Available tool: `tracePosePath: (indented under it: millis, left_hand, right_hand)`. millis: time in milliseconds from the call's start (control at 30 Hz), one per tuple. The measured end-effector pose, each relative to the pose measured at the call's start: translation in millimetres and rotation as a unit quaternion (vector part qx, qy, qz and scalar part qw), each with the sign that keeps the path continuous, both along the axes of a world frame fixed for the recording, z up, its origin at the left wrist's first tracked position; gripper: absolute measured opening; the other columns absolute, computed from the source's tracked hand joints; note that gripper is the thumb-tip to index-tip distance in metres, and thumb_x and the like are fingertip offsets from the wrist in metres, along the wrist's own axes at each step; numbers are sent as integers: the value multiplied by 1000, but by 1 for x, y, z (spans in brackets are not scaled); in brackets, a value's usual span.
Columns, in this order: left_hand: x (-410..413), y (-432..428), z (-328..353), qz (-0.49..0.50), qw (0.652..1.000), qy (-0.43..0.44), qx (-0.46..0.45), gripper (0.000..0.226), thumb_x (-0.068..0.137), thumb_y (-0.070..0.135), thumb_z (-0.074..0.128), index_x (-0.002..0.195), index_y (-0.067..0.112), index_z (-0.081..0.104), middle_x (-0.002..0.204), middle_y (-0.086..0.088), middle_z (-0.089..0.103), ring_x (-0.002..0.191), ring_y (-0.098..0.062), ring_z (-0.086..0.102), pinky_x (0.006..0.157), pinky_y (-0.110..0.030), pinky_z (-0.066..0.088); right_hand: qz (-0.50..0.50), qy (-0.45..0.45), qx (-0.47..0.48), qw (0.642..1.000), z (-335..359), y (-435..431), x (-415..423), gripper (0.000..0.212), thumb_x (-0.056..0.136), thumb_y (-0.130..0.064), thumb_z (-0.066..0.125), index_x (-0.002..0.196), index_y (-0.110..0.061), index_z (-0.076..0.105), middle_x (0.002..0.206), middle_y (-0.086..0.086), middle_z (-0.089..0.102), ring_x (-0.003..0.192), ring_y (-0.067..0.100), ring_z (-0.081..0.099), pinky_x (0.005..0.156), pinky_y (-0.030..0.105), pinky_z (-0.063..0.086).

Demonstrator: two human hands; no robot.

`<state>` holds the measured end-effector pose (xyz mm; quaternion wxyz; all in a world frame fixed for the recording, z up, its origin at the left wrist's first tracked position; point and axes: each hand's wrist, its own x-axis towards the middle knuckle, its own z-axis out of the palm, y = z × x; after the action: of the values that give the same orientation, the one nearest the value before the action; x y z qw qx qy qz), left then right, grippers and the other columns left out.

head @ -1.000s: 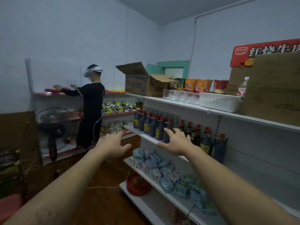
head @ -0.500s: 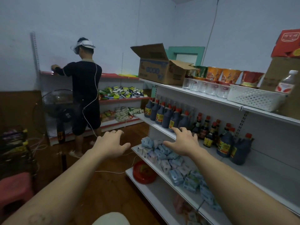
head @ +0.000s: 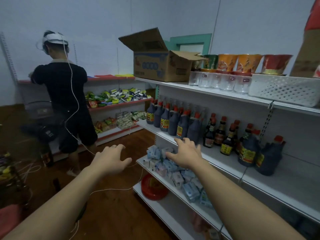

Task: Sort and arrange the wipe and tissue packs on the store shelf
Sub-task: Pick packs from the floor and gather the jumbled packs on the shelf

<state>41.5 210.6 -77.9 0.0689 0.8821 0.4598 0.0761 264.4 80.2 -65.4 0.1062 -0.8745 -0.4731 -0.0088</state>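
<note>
I see both hands out, fingers spread, holding nothing. Left hand (head: pixel 110 159) hangs over the floor off the shelf end. Right hand (head: pixel 186 153) is above the jumbled tissue packs (head: pixel 173 172) on the lower shelf (head: pixel 166 184), contact unclear. Dark bottles (head: pixel 173 122) on the shelf above. Cardboard box (head: pixel 155 66) and white basket (head: pixel 284 89) up top. Another person (head: pixel 64 101) faces the far shelves.
</note>
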Motion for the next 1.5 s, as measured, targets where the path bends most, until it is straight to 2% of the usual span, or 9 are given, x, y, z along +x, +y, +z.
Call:
tracePosePath:
  millis: [233, 367, 667, 900, 1200, 1333, 1500]
  left_hand:
    - [78, 75, 1, 1, 999, 39, 18, 67, 89, 63, 49, 144, 28, 35, 144, -2, 46, 119, -21, 53, 97, -45, 48]
    - [105, 107, -7, -3, 999, 44, 19, 64, 89, 61, 49, 142, 27, 37, 136, -2, 53, 113, -21, 57, 92, -45, 51]
    - [134, 153, -18, -8, 999, 35, 20, 64, 89, 61, 49, 141, 26, 38, 140, -2, 50, 115, -20, 58, 91, -46, 52]
    - [132, 200, -12, -12, 999, 23, 39, 62, 91, 58, 49, 142, 25, 38, 143, -3, 48, 125, -24, 50, 100, -45, 46]
    - [116, 313, -50, -96, 995, 25, 0, 61, 90, 59, 48, 141, 27, 39, 145, -3, 46, 127, -25, 48, 102, -48, 43]
    - [110, 367, -72, -154, 987, 25, -25, 59, 91, 57, 49, 141, 27, 39, 143, -3, 47, 128, -25, 46, 100, -47, 43]
    - [126, 402, -87, -209, 977, 36, -39, 60, 91, 54, 52, 142, 24, 40, 143, -6, 47, 130, -28, 44, 102, -48, 41]
  right_hand:
    - [-14, 50, 15, 999, -23, 72, 79, 78, 84, -69, 46, 148, -29, 26, 152, 9, 28, 138, 31, 27, 113, 56, 18]
    - [-9, 68, 20, 997, -41, 110, 106, 78, 83, -69, 46, 148, -29, 27, 152, 8, 28, 138, 31, 28, 112, 53, 21]
    - [29, 85, 31, 995, -51, 173, 122, 77, 83, -66, 51, 147, -30, 28, 152, 5, 29, 139, 29, 27, 113, 52, 21]
    - [36, 63, 43, 996, -42, 224, 109, 76, 84, -67, 50, 147, -29, 30, 151, 5, 32, 138, 30, 29, 113, 54, 22]
    - [-45, 55, 32, 997, -65, 308, 72, 73, 85, -65, 51, 145, -29, 32, 149, 5, 34, 137, 29, 30, 112, 52, 23]
    - [-96, 58, -9, 994, -79, 348, 45, 76, 84, -66, 49, 147, -28, 30, 149, 6, 32, 136, 30, 30, 113, 51, 21]
    - [-171, 66, -34, 982, -93, 352, 33, 74, 84, -64, 51, 146, -27, 31, 146, 7, 35, 136, 29, 31, 113, 52, 21]
